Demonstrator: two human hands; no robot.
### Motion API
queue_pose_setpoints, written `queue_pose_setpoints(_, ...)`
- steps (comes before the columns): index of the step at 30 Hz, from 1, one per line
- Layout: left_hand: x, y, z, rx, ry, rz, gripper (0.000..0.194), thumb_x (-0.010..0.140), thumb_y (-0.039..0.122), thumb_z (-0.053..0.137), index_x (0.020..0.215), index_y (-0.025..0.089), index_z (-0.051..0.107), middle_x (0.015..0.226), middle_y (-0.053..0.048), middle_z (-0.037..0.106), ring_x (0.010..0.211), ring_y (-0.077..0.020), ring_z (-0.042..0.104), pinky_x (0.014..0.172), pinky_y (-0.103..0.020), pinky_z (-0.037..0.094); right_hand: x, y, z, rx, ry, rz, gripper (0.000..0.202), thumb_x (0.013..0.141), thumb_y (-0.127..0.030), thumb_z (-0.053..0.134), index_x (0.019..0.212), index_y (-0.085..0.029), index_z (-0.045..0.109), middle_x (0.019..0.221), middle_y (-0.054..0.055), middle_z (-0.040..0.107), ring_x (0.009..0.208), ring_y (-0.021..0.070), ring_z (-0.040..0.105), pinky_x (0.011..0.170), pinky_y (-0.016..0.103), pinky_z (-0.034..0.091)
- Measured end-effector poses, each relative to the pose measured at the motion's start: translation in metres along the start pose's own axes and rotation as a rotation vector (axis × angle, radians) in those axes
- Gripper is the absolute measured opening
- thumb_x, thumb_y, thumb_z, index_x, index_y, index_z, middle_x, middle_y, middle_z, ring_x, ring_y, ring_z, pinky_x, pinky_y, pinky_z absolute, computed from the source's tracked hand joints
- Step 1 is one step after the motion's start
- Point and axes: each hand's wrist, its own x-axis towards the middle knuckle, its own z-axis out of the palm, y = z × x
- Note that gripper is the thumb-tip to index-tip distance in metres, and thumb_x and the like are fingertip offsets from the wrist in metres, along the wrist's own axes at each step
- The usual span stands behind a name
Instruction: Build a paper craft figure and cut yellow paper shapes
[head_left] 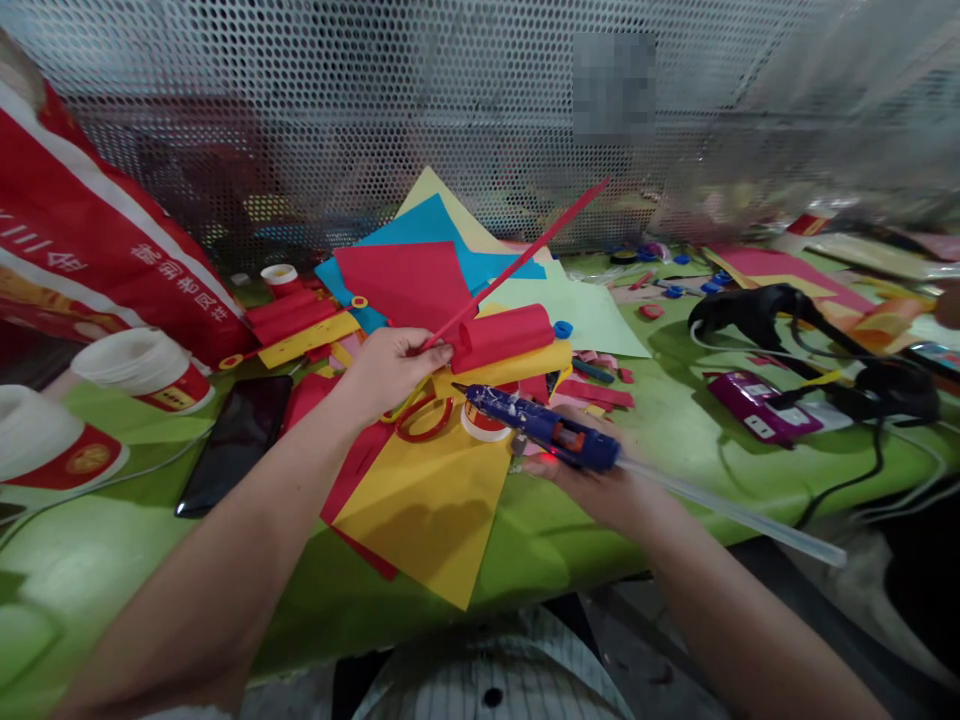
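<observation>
My left hand (397, 370) pinches the lower end of a long, thin red paper strip (536, 243), which slants up to the right. Wrapped around a blue glue gun (544, 425) is my right hand (592, 485); a clear glue stick (739, 512) juts out of the gun's rear. The nozzle points left, close under my left fingers. Just beyond it lies a rolled red paper tube (504, 338) on a yellow paper piece (517, 370). Red-handled scissors (425, 420) and a yellow sheet (431, 505) lie below the hands.
Stacked paper cups (142, 365), a black phone (234, 445) and a red bag (112, 220) stand or lie at left. Coloured sheets (405, 275) are piled behind. To the right are a purple box (761, 408) and a black strap with cables (772, 310). A perforated metal panel (465, 90) closes the back.
</observation>
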Motion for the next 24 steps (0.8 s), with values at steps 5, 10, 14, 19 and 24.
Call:
queue_pose_setpoints(5, -0.0019, 0.0038, 0.0, 0.027, 0.001, -0.001, 0.031, 0.074, 0.041, 0.052, 0.055, 0.016, 0.051, 0.047, 0.006, 0.029, 0.044, -0.0071, 0.028, 0.045, -0.023, 0.018, 0.0022, -0.0028, -0.0007, 0.065, -0.067, 0.059, 0.021, 0.076, -0.042, 0.059, 0.083, -0.022, 0.055, 0.075, 0.002, 0.064, 0.065, 0.0171, 0.06, 0.057, 0.027, 0.043)
queue_pose_setpoints(10, -0.0025, 0.004, 0.0002, 0.02, -0.006, 0.0, 0.031, 0.076, 0.041, 0.051, 0.057, 0.016, 0.053, 0.047, 0.006, 0.03, 0.044, -0.0069, 0.028, 0.045, -0.023, 0.018, 0.0014, -0.0049, -0.0002, 0.05, -0.062, 0.081, 0.02, 0.076, -0.041, 0.059, 0.079, -0.023, 0.054, 0.076, 0.002, 0.064, 0.068, 0.0183, 0.061, 0.058, 0.027, 0.043)
queue_pose_setpoints(14, -0.002, 0.0034, -0.0001, 0.012, -0.009, 0.008, 0.03, 0.075, 0.039, 0.053, 0.055, 0.017, 0.05, 0.047, 0.006, 0.029, 0.043, -0.0066, 0.026, 0.045, -0.023, 0.017, 0.0007, -0.0059, -0.0002, 0.059, -0.061, 0.086, 0.021, 0.075, -0.043, 0.059, 0.078, -0.023, 0.054, 0.074, 0.002, 0.063, 0.066, 0.0177, 0.061, 0.056, 0.026, 0.042)
queue_pose_setpoints(19, -0.0015, 0.0028, -0.0002, 0.007, -0.02, 0.011, 0.029, 0.075, 0.039, 0.052, 0.056, 0.017, 0.052, 0.048, 0.006, 0.03, 0.044, -0.0072, 0.028, 0.045, -0.023, 0.018, 0.0026, -0.008, 0.0018, 0.074, -0.051, 0.09, 0.025, 0.075, -0.046, 0.059, 0.076, -0.022, 0.054, 0.069, 0.001, 0.061, 0.062, 0.0169, 0.059, 0.054, 0.026, 0.041)
queue_pose_setpoints(24, -0.0019, 0.0026, 0.0003, -0.005, -0.017, 0.007, 0.03, 0.076, 0.04, 0.051, 0.057, 0.017, 0.053, 0.047, 0.006, 0.031, 0.044, -0.0077, 0.028, 0.046, -0.024, 0.019, 0.0029, -0.0091, 0.0016, 0.045, -0.045, 0.088, 0.026, 0.074, -0.048, 0.06, 0.074, -0.022, 0.054, 0.066, 0.001, 0.061, 0.057, 0.0163, 0.056, 0.051, 0.026, 0.039)
